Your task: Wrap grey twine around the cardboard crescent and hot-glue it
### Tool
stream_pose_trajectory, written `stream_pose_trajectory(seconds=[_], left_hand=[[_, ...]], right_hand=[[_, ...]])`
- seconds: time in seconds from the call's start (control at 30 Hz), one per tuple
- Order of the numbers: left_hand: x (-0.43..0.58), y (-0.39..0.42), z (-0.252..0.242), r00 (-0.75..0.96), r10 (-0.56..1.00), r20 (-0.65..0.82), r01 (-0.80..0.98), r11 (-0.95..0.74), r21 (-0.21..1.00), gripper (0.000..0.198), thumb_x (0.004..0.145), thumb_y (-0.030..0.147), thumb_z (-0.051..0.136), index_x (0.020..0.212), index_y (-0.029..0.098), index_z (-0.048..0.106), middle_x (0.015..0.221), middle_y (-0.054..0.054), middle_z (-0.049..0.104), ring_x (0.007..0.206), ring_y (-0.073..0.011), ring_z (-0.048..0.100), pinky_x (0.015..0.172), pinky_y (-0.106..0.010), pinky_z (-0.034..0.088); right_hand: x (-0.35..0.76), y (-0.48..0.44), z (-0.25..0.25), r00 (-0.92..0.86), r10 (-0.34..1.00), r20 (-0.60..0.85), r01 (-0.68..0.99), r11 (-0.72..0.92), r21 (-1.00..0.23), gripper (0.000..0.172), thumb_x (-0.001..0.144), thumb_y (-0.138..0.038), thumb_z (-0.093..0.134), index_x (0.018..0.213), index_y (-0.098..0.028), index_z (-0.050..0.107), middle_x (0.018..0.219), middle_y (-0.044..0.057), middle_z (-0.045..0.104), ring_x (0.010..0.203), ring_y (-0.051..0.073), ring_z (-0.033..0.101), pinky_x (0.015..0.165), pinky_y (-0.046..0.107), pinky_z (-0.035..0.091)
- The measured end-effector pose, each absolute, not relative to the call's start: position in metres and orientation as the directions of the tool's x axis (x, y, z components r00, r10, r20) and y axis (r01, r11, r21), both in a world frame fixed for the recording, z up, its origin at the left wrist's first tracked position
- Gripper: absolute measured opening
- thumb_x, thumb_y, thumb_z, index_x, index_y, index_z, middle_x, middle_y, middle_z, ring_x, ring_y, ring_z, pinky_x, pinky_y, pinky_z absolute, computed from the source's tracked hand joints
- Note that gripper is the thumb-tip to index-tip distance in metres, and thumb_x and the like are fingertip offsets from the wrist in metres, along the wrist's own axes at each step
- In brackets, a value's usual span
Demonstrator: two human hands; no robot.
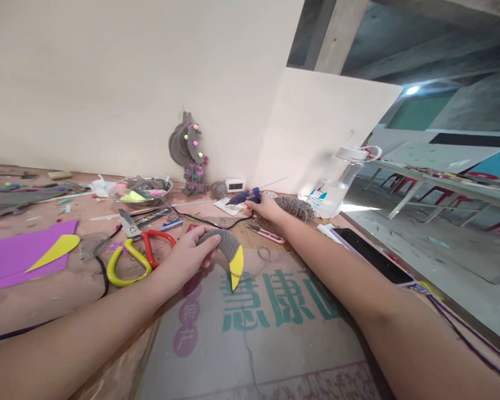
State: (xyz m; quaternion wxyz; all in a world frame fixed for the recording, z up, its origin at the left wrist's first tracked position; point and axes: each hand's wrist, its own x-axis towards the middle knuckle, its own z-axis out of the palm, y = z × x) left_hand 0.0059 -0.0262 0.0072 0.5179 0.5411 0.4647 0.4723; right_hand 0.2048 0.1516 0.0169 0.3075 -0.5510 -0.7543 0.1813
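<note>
My left hand [198, 247] is closed on a crescent shape [229, 243], mostly wound with grey yarn, with its yellow tip [237, 264] bare. From the crescent a loose strand of yarn [260, 269] trails over the printed cardboard [216, 350]. Farther back, my right hand [266, 208] is closed around a blue hot glue gun [244, 196], whose nozzle points left above a small white sheet [229, 208]. Just right of that hand lies a bundle of grey yarn [295, 207]. Pink-handled thread snips [267, 234] rest on the cardboard between my arms.
Scissors with yellow and red handles [135, 255] lie left of my left hand, near purple foam sheets [20, 258]. A water bottle [331, 189] and a phone [370, 255] are on the right. A yarn-covered hanging ornament [187, 147] is against the wall; a small digital clock [235, 185] stands beside it.
</note>
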Motion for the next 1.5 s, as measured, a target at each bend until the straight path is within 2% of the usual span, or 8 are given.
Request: stream_pose_trajectory(seconds=[0.17, 0.3, 0.4, 0.53, 0.7, 0.77, 0.9, 1.5], left_hand=[[0.006, -0.027, 0.007, 0.11, 0.993, 0.033, 0.001, -0.034, 0.999, 0.024, 0.078, 0.038, 0.053, 0.089, 0.016, 0.052, 0.05, 0.008, 0.041, 0.038, -0.004, 0.034, 0.036, -0.014, 0.025], [0.008, -0.029, 0.011, 0.113, 0.993, 0.024, -0.023, -0.022, 0.999, 0.026, 0.076, 0.038, 0.055, 0.09, 0.016, 0.052, 0.05, 0.008, 0.042, 0.038, -0.0046, 0.034, 0.036, -0.015, 0.025], [0.008, -0.03, 0.013, 0.098, 0.995, 0.026, -0.02, -0.024, 1.0, 0.027, 0.074, 0.038, 0.057, 0.089, 0.016, 0.053, 0.049, 0.008, 0.042, 0.037, -0.0051, 0.035, 0.036, -0.015, 0.025], [0.007, -0.03, 0.011, 0.074, 0.996, 0.042, 0.003, -0.042, 0.999, 0.026, 0.076, 0.039, 0.056, 0.09, 0.017, 0.054, 0.05, 0.008, 0.041, 0.039, -0.0053, 0.035, 0.036, -0.015, 0.024], [0.006, -0.031, 0.009, 0.107, 0.991, 0.074, -0.012, -0.073, 0.997, 0.021, 0.079, 0.038, 0.053, 0.082, 0.018, 0.05, 0.054, 0.008, 0.04, 0.04, -0.004, 0.033, 0.037, -0.015, 0.025], [0.007, -0.031, 0.01, 0.107, 0.992, 0.062, 0.002, -0.062, 0.998, 0.02, 0.079, 0.038, 0.053, 0.081, 0.018, 0.05, 0.052, 0.008, 0.039, 0.04, -0.0044, 0.033, 0.038, -0.016, 0.025], [0.008, -0.031, 0.014, 0.107, 0.994, 0.034, 0.064, -0.041, 0.997, 0.022, 0.078, 0.037, 0.054, 0.087, 0.018, 0.051, 0.049, 0.009, 0.04, 0.039, -0.0054, 0.034, 0.038, -0.017, 0.025], [0.006, -0.033, 0.014, 0.215, 0.977, -0.003, 0.206, -0.042, 0.978, 0.029, 0.076, 0.039, 0.054, 0.096, 0.017, 0.055, 0.046, 0.009, 0.036, 0.039, -0.0063, 0.031, 0.039, -0.017, 0.021]], right_hand=[[0.224, 0.138, 0.028, -0.264, 0.932, 0.249, 0.71, 0.362, -0.603, 0.03, 0.077, -0.037, 0.057, 0.087, -0.01, 0.064, 0.076, 0.006, 0.067, 0.069, 0.015, 0.059, 0.068, 0.025, 0.045], [0.238, 0.1, 0.043, -0.273, 0.898, 0.345, 0.687, 0.433, -0.583, 0.039, 0.085, -0.042, 0.044, 0.106, -0.011, 0.057, 0.099, 0.01, 0.064, 0.085, 0.015, 0.057, 0.074, 0.025, 0.042], [0.24, 0.055, 0.048, -0.357, 0.84, 0.409, 0.696, 0.531, -0.483, 0.037, 0.084, -0.046, 0.043, 0.099, -0.015, 0.058, 0.091, 0.006, 0.064, 0.076, 0.015, 0.055, 0.069, 0.027, 0.041], [0.234, 0.0, 0.047, -0.59, 0.778, 0.215, 0.638, 0.613, -0.467, 0.036, 0.085, -0.047, 0.043, 0.092, -0.018, 0.064, 0.087, 0.006, 0.063, 0.079, 0.017, 0.055, 0.069, 0.028, 0.041], [0.222, -0.028, 0.037, -0.74, 0.647, 0.187, 0.537, 0.734, -0.415, 0.032, 0.073, -0.046, 0.062, 0.094, -0.022, 0.064, 0.095, 0.006, 0.059, 0.093, 0.02, 0.051, 0.082, 0.032, 0.038], [0.219, -0.03, 0.034, -0.739, 0.644, 0.197, 0.5, 0.72, -0.481, 0.019, 0.082, -0.036, 0.054, 0.087, -0.02, 0.063, 0.09, 0.004, 0.06, 0.087, 0.016, 0.053, 0.079, 0.028, 0.039], [0.22, -0.027, 0.033, -0.642, 0.741, 0.197, 0.513, 0.606, -0.608, 0.022, 0.089, -0.03, 0.041, 0.084, -0.017, 0.058, 0.069, 0.0, 0.057, 0.065, 0.011, 0.051, 0.064, 0.023, 0.039], [0.228, -0.011, 0.018, -0.531, 0.805, 0.266, 0.624, 0.584, -0.52, 0.025, 0.085, -0.036, 0.046, 0.081, -0.018, 0.062, 0.065, -0.001, 0.055, 0.056, 0.009, 0.043, 0.054, 0.022, 0.031]])
